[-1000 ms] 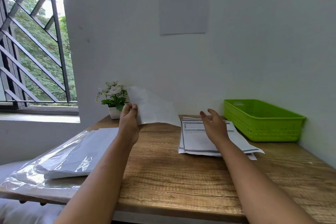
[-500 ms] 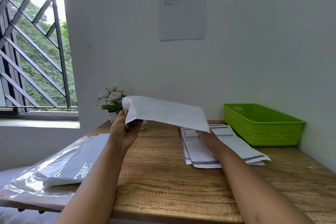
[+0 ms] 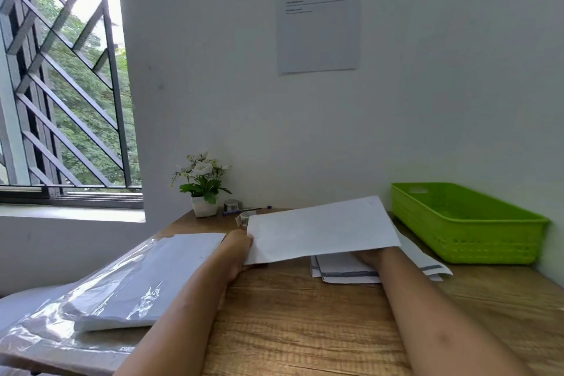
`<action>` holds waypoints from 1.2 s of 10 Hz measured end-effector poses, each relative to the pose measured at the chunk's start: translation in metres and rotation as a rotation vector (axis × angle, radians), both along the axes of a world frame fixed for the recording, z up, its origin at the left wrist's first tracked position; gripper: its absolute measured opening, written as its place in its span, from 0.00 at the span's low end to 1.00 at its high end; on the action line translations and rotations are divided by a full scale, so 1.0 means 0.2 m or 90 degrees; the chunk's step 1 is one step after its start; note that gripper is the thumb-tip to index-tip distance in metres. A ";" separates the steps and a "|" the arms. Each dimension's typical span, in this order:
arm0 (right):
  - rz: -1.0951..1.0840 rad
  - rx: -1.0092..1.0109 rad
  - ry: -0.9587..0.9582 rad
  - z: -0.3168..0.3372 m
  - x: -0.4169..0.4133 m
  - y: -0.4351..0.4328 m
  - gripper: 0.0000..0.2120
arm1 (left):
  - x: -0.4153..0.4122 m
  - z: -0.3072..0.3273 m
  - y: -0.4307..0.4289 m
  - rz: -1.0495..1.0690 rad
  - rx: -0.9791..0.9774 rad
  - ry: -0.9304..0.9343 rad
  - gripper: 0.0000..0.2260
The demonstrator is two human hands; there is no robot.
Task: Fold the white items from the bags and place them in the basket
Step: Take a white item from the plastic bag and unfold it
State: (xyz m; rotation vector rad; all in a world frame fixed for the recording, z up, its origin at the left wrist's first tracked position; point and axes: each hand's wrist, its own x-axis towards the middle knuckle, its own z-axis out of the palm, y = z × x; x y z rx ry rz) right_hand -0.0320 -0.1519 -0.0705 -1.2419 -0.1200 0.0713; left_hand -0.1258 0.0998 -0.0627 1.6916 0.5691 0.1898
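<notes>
A white sheet (image 3: 320, 227) is held above the wooden table, roughly level. My left hand (image 3: 236, 249) pinches its left edge. My right hand (image 3: 366, 255) is under the sheet's right side and almost wholly hidden by it, so its grip does not show. A clear plastic bag (image 3: 100, 293) with a stack of white sheets inside lies at the left of the table. The green plastic basket (image 3: 464, 235) stands at the right against the wall and looks to hold nothing.
Printed papers (image 3: 351, 268) lie on the table under the held sheet. A small potted plant (image 3: 203, 189), a tape roll (image 3: 231, 205) and a pen (image 3: 244, 210) sit at the back by the wall. A window is at the left.
The white sheet has come down and to the right, from upright by the plant to lying flat over the printed papers. My right hand has gone beneath it.
</notes>
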 end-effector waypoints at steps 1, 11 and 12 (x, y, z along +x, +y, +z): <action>-0.036 0.102 0.079 0.12 -0.23 -0.12 0.26 | -0.02 -0.01 -0.02 -0.004 0.059 -0.031 0.14; -0.139 -0.688 -0.317 0.05 -0.19 -0.19 0.17 | -0.10 -0.01 -0.04 0.000 0.597 0.119 0.13; -0.114 -0.737 -0.309 0.03 -0.19 -0.19 0.16 | -0.09 0.00 -0.02 -0.017 0.637 0.143 0.14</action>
